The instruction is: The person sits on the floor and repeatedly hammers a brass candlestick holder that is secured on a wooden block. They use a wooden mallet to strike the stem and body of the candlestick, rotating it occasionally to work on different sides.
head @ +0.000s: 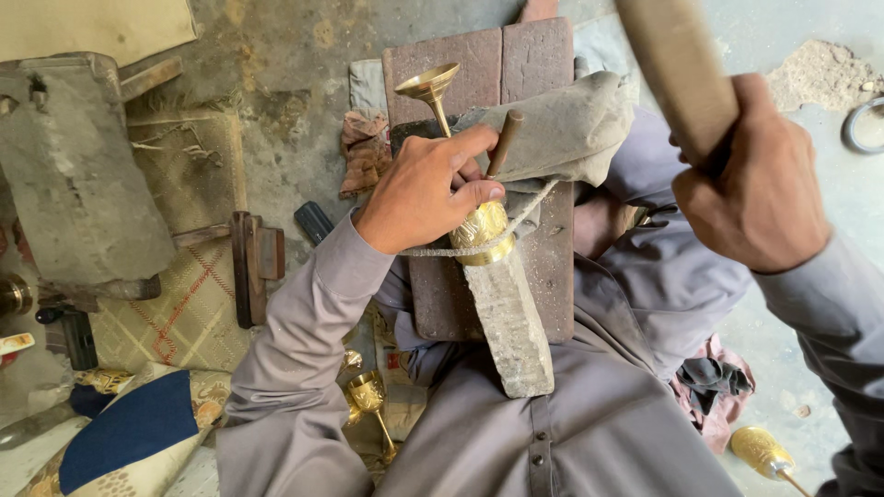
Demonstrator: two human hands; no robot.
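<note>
Head view: we see the left hand [425,189] clenched around the bowl of a brass goblet [479,230], lying foot-outward on a stone block [511,322] under a loop of cord [525,216], while the right hand [750,189] grips a raised wooden mallet [677,69]. We judge the goblet rigid, smooth and dentable, its slender stem weakest, so the bowl is the place to hold.

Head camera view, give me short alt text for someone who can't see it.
Seen from above, a seated person's left hand steadies a brass goblet and a thin chisel-like tool on a grey block, while the right hand raises a wooden mallet handle. More brass goblets lie by the person's lap.
</note>
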